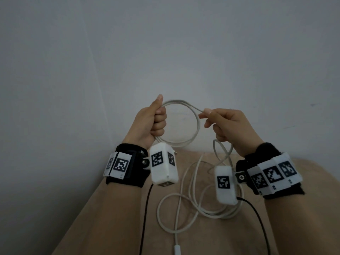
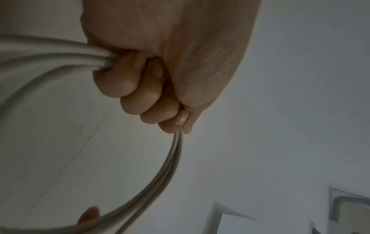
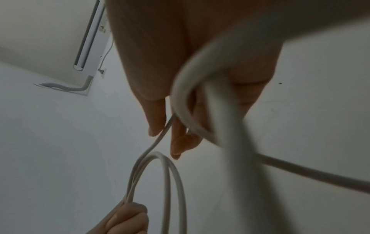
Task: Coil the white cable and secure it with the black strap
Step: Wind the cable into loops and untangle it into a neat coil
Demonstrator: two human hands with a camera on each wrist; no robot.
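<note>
Left hand (image 1: 150,124): grip closed in a fist around the gathered loops of the white cable (image 1: 197,124). Right hand (image 1: 231,128): thumb and forefinger pinch one strand. Loose cable trails onto a beige surface (image 1: 110,218), possibly a bed.

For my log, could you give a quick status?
Left hand grips coil. Right hand pinches white cable, feeding it. Slack loose below. No strap visible.
</note>
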